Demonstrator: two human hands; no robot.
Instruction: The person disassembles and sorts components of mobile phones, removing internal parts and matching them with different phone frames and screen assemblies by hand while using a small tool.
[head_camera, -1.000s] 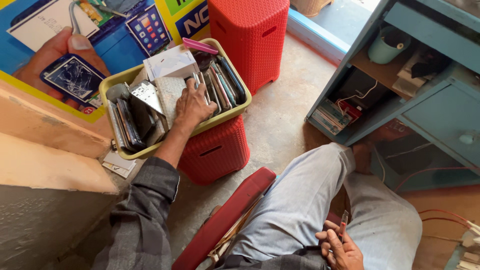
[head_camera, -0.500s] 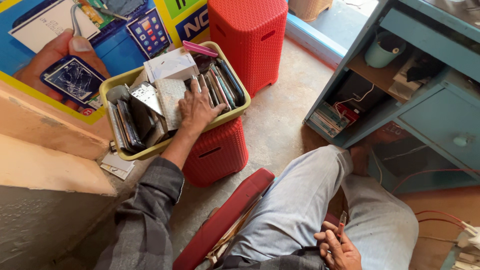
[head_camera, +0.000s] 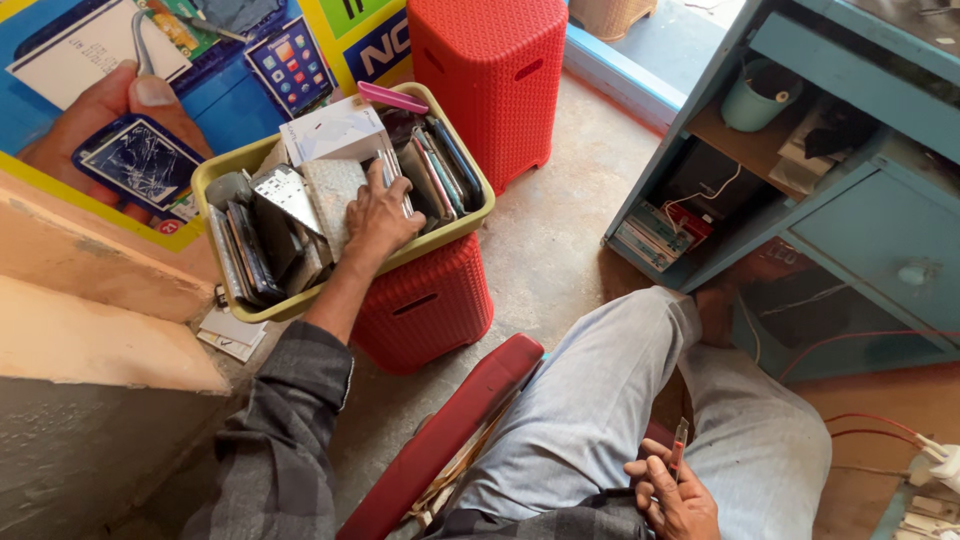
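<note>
My left hand (head_camera: 378, 215) reaches into a yellow-green bin (head_camera: 470, 222) packed with phones, flat phone parts and a white box (head_camera: 332, 131). Its fingers are spread among the upright phones in the middle of the bin; whether they grip one is hidden. The bin sits on a low red plastic stool (head_camera: 425, 305). My right hand (head_camera: 675, 495) rests on my lap over grey trousers, holding a thin red-handled tool (head_camera: 679, 446) upright between the fingers.
A taller red stool (head_camera: 493, 75) stands behind the bin. A blue shelf unit (head_camera: 840, 170) with boxes, cables and a cup is at the right. A red chair edge (head_camera: 440, 440) runs by my leg. A poster covers the wall at left.
My left hand has shifted slightly within the bin, fingers working among the phones. The right hand stays on the lap with the tool.
</note>
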